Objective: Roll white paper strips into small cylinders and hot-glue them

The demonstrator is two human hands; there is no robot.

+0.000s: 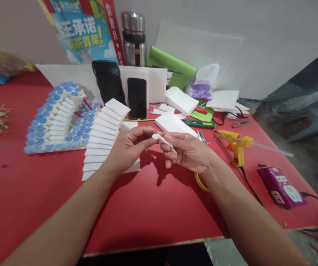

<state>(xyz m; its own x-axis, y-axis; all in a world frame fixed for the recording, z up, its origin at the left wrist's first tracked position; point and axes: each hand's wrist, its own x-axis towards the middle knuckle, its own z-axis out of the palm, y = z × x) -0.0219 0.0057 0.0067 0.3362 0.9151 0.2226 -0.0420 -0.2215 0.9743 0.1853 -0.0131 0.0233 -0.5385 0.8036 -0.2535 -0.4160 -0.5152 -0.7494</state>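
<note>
Between my two hands is a small strip of white paper (pixel 163 140), curled into a roll at its left end. The fingertips of my left hand (pixel 132 146) pinch the curled end. My right hand (pixel 185 149) grips the flatter end between thumb and fingers. Just left of my hands stands a stair-like curve of white foam-board pieces (pixel 99 146). Farther left is a model part with rows of blue-and-white paper rolls (pixel 41 122) around a second set of white steps. A yellow ring (pixel 201 183), perhaps scissor handles or tape, is partly hidden under my right wrist.
A yellow hot glue gun (pixel 238 146) with a glue stick lies at right, its cord running near a purple power strip (pixel 282 188). Behind my hands are a green utility knife (pixel 199 123), stacks of white paper (pixel 175 123), two phones (pixel 136 98) and a steel flask (pixel 134 38).
</note>
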